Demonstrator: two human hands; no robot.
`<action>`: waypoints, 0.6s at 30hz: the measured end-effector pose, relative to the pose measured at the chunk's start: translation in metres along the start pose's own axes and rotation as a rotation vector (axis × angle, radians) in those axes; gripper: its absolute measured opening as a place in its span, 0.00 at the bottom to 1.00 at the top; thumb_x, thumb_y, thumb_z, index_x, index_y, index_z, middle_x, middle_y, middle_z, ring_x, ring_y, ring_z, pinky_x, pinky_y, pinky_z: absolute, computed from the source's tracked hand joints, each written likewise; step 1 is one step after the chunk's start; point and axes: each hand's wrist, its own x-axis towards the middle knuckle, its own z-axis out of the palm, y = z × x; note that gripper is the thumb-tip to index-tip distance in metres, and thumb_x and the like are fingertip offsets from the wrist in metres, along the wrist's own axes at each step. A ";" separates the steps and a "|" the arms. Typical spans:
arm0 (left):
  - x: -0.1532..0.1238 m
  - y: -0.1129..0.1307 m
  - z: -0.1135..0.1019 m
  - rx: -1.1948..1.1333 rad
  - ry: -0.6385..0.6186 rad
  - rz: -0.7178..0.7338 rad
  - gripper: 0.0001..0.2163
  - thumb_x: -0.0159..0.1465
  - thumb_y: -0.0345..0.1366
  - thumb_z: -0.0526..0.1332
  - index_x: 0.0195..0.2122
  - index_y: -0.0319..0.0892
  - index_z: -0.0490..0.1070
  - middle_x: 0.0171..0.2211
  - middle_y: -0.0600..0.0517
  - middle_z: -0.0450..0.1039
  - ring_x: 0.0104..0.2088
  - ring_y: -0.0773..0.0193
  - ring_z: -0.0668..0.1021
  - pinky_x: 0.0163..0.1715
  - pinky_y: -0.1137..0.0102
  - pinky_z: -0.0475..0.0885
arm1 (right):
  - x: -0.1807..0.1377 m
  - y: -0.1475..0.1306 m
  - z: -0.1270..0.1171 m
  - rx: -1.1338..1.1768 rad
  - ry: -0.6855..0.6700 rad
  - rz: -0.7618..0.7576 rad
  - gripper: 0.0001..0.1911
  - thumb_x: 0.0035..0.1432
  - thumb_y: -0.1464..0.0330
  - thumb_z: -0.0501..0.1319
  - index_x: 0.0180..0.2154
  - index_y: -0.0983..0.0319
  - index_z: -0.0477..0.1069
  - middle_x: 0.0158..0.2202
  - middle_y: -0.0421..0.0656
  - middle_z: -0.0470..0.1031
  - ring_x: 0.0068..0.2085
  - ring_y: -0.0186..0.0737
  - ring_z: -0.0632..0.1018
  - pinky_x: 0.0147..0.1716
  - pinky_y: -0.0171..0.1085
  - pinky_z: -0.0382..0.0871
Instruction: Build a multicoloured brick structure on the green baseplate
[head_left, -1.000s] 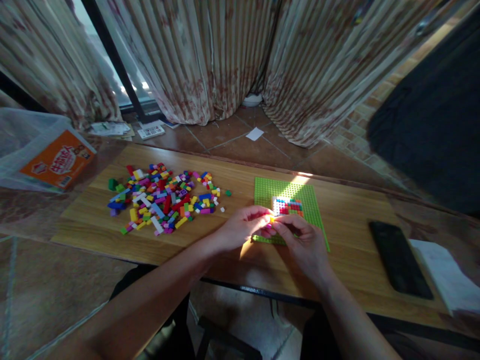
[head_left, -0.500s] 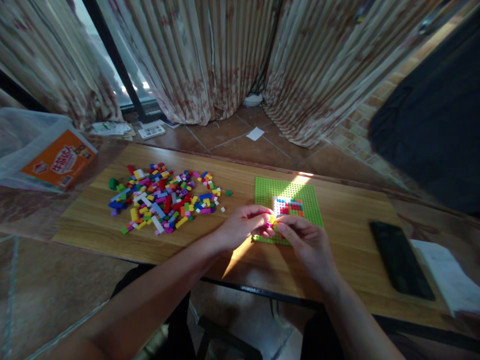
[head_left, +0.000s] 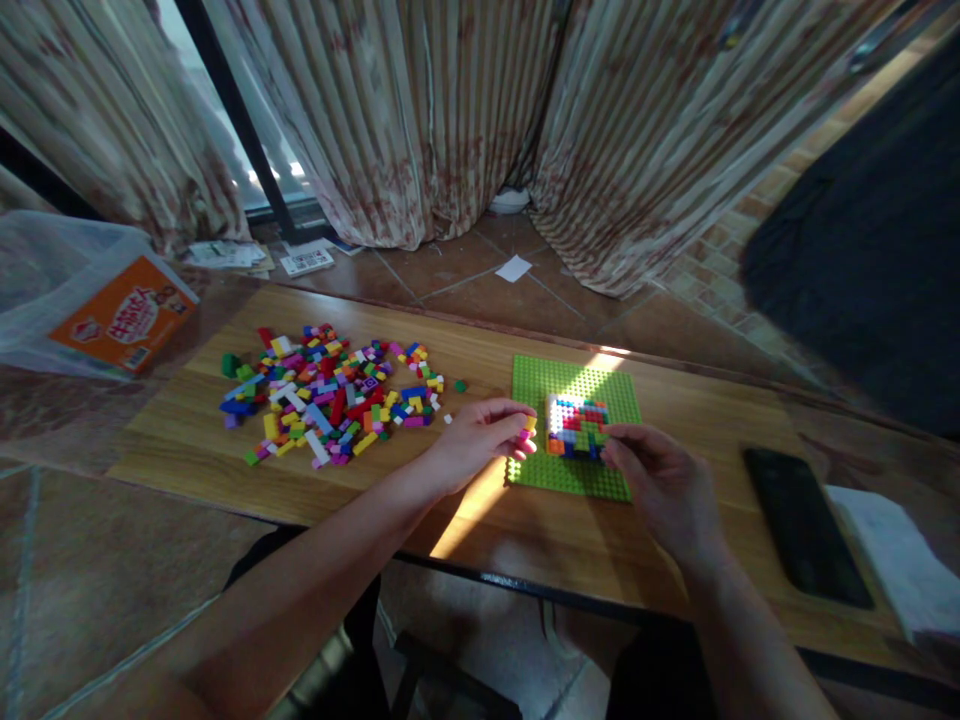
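My left hand [head_left: 476, 443] hovers at the left edge of the green baseplate [head_left: 529, 375], its fingers closed on small toy bricks [head_left: 529, 424], yellow above and magenta below. On the plate sits a multicoloured block of bricks [head_left: 574, 424], with white, red, blue, orange and green parts. At the right side of that block is my right hand [head_left: 664, 485], thumb and forefinger pinched together. Whatever lies between those fingertips is hidden or too small to name, and I cannot tell whether they touch the block.
A spread pile of loose bricks [head_left: 330, 400] covers the left part of the wooden table [head_left: 442, 500]. To the right lie a black phone [head_left: 806, 525] and white paper [head_left: 900, 560]. A clear plastic tub [head_left: 75, 240] with an orange label stands at the far left. Curtains hang behind.
My hands have moved apart. The right went right to the edge of the brick block, while the left drew slightly left, still holding the yellow and magenta bricks. More of the block now shows.
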 end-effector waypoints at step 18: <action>-0.001 0.002 0.003 0.072 0.029 -0.014 0.04 0.62 0.27 0.60 0.37 0.34 0.73 0.26 0.54 0.72 0.24 0.73 0.75 0.28 0.75 0.68 | -0.007 -0.004 0.015 -0.360 -0.078 -0.393 0.05 0.62 0.67 0.59 0.36 0.59 0.74 0.36 0.42 0.78 0.37 0.40 0.77 0.38 0.39 0.71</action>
